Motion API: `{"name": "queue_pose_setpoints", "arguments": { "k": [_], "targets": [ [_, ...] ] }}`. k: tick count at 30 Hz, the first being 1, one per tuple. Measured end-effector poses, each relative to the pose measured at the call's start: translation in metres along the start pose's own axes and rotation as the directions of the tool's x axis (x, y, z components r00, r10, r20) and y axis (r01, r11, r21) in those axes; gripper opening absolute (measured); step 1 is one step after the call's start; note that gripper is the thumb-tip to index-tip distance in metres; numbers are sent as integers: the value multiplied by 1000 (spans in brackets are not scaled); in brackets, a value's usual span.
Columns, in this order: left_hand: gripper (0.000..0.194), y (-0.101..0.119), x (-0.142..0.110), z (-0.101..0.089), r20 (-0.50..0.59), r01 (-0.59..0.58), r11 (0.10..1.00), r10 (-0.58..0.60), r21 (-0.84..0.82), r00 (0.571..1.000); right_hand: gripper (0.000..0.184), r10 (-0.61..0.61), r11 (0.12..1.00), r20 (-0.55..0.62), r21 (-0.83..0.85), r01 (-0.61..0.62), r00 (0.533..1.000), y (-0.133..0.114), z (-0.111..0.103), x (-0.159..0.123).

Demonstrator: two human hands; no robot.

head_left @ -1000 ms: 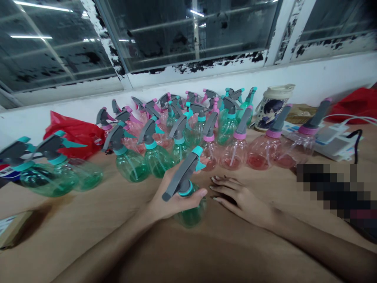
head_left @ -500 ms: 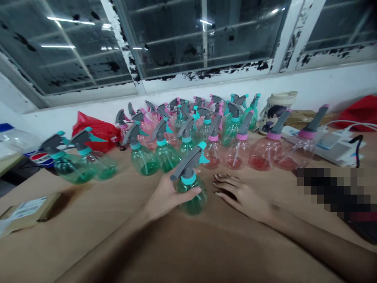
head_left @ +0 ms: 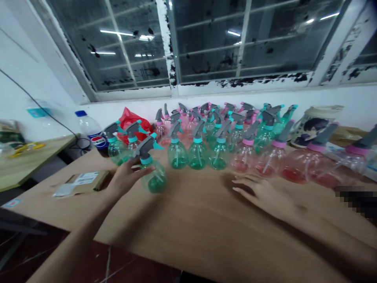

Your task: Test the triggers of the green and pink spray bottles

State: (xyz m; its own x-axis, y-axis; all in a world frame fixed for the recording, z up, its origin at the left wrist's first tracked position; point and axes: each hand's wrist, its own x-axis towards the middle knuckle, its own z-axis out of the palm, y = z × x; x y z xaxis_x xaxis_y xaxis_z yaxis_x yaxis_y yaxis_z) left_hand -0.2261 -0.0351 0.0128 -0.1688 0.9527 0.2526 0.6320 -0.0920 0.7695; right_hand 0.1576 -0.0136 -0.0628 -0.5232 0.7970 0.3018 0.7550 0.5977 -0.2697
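My left hand [head_left: 127,177] grips a green spray bottle [head_left: 153,177] with a grey trigger head and teal collar, standing on the brown table [head_left: 188,228] left of centre. It sits just right of two other green bottles [head_left: 118,147]. My right hand [head_left: 262,192] lies flat on the table with fingers spread, holding nothing, in front of a pink bottle [head_left: 246,157]. Behind both hands stand several rows of green [head_left: 198,151] and pink spray bottles.
A red plastic bag [head_left: 131,120] lies behind the left bottles. A printed mug [head_left: 313,125] stands at the right. A small brown packet [head_left: 84,181] lies near the table's left edge, a cola bottle [head_left: 92,131] beyond it. Windows run along the back wall.
My left hand has carried the green bottle leftward along the table, close to the two left bottles. My right hand stays flat. The view has swung left.
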Motion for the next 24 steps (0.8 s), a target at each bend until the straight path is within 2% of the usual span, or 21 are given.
{"name": "queue_pose_setpoints", "arguments": {
  "k": [2,5,8,10,14,21,24],
  "targets": [
    [45,-15,9,-8,-86,-46,999,47,23,995,30,13,997,-6,73,-12,1000,-21,-7,20],
    [43,-29,23,-7,-147,-136,987,147,81,978,28,-3,988,-62,152,13,998,-57,-16,57],
    [43,-33,33,1,-183,-154,981,174,120,968,30,-34,989,-165,137,57,986,-87,-18,96],
    [43,-31,37,7,-205,-163,974,194,159,959,34,-8,986,-204,163,42,979,-101,-12,119],
    [40,-24,45,11,-202,-182,960,225,213,953,47,77,981,-214,193,-35,974,-117,5,148],
    [40,-31,66,10,-85,-248,954,264,167,961,75,165,925,-105,362,-116,981,-124,26,174],
    [37,-34,73,11,-59,-261,953,273,152,960,85,189,926,-166,358,-119,968,-126,32,184]
  ]
}}
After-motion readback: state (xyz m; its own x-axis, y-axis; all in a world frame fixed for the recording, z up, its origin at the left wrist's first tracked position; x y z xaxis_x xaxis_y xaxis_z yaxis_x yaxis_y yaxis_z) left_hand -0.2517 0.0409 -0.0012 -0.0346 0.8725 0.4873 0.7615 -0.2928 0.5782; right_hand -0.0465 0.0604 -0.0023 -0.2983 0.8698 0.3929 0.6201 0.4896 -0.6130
